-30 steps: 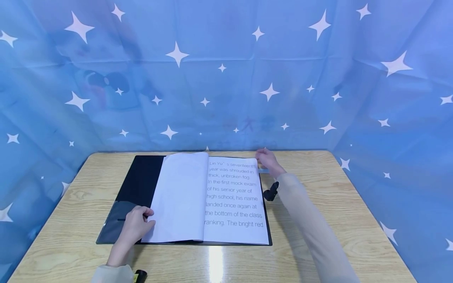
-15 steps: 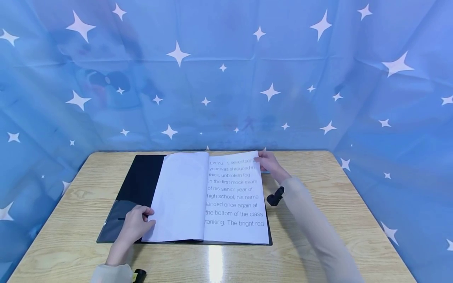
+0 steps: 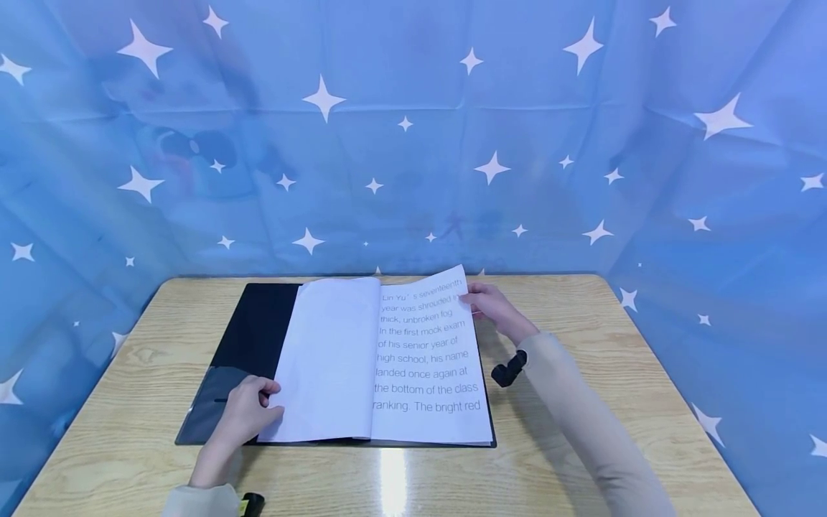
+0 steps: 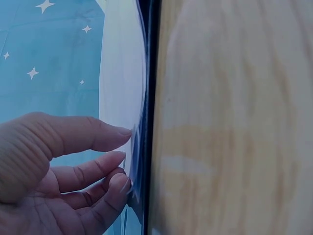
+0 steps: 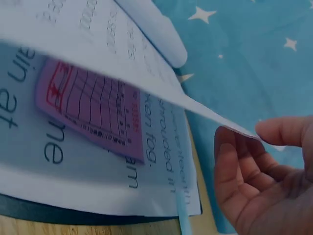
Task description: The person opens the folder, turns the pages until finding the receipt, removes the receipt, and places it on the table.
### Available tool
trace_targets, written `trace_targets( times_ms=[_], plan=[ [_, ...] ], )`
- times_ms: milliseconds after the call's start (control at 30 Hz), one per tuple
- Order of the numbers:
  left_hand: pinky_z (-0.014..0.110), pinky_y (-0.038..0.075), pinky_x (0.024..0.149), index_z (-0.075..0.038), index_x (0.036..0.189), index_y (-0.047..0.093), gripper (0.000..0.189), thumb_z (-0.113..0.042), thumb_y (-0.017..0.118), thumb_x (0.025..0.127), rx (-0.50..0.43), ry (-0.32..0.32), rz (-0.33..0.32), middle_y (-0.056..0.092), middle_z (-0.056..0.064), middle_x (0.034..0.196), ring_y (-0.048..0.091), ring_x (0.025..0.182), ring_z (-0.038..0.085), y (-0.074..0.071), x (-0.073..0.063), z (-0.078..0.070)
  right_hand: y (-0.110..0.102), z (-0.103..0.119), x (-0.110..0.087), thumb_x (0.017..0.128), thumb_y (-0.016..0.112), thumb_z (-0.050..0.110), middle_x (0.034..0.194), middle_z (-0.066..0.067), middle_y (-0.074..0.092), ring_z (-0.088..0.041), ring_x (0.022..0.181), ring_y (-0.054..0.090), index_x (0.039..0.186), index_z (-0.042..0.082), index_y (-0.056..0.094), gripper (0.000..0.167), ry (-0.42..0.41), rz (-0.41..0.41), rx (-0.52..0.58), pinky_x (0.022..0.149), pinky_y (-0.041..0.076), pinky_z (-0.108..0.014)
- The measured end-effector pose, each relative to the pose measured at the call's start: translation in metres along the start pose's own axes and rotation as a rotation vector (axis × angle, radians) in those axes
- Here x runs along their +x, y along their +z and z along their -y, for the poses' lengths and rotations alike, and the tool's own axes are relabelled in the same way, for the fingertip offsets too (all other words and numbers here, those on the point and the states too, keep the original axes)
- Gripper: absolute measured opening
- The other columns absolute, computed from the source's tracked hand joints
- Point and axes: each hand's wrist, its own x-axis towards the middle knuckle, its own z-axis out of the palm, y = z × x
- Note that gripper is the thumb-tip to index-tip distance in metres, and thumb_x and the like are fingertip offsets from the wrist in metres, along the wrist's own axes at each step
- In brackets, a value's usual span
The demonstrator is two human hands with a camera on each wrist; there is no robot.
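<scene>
A black folder (image 3: pixel 258 323) lies spread on the table with white paper pages in it. My right hand (image 3: pixel 494 305) pinches the far right corner of the printed page (image 3: pixel 423 359) between thumb and fingers, and that corner curls upward. Beneath the raised page, the right wrist view shows a pink printed slip (image 5: pixel 98 110) with a red frame and ruled lines, lying on another printed sheet. A light blue strip (image 5: pixel 182 213) sticks out near that sheet's edge. My left hand (image 3: pixel 242 416) rests at the left edge of the turned blank page (image 3: pixel 326 359), its fingertips touching the paper.
The light wood table (image 3: pixel 601 373) extends to both sides of the folder. A blue curtain (image 3: pixel 413 143) with white stars hangs behind and beside it. A dark wrist camera (image 3: pixel 509 369) is on the right sleeve.
My right hand has taken hold of the printed page's far right corner and lifted it up and slightly left. My left hand stays where it was.
</scene>
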Motion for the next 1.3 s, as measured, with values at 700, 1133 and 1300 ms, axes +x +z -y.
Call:
trace_targets(
  times_ms=[700, 1133, 1300],
  plan=[
    [0.029, 0.039, 0.060, 0.006, 0.089, 0.062, 0.025, 0.003, 0.071, 0.066, -0.008, 0.017, -0.032, 0.051, 0.009, 0.081, 0.046, 0.069, 0.019, 0.001, -0.002, 0.000, 0.017, 0.014, -0.028, 0.092, 0.053, 0.010, 0.109, -0.016, 0.064, -0.019, 0.086, 0.065, 0.126, -0.005, 0.049, 0.038, -0.059, 0.153, 0.010, 0.075, 0.050, -0.034],
    [0.030, 0.039, 0.061, 0.008, 0.093, 0.062, 0.027, 0.002, 0.072, 0.069, -0.001, 0.003, 0.010, 0.051, 0.010, 0.083, 0.047, 0.072, 0.020, -0.001, -0.001, -0.001, 0.044, 0.042, -0.039, 0.093, 0.052, 0.013, 0.113, -0.020, 0.061, -0.022, 0.088, 0.064, 0.129, -0.004, 0.049, 0.040, -0.079, 0.186, 0.002, 0.076, 0.050, -0.036],
    [0.031, 0.039, 0.061, 0.008, 0.093, 0.061, 0.027, 0.002, 0.072, 0.069, -0.001, -0.003, 0.009, 0.051, 0.011, 0.083, 0.047, 0.072, 0.020, 0.000, 0.000, 0.000, 0.055, 0.051, -0.039, 0.093, 0.052, 0.016, 0.114, -0.017, 0.060, -0.023, 0.093, 0.063, 0.131, 0.001, 0.050, 0.041, -0.097, 0.210, -0.009, 0.080, 0.049, -0.038]
  ],
)
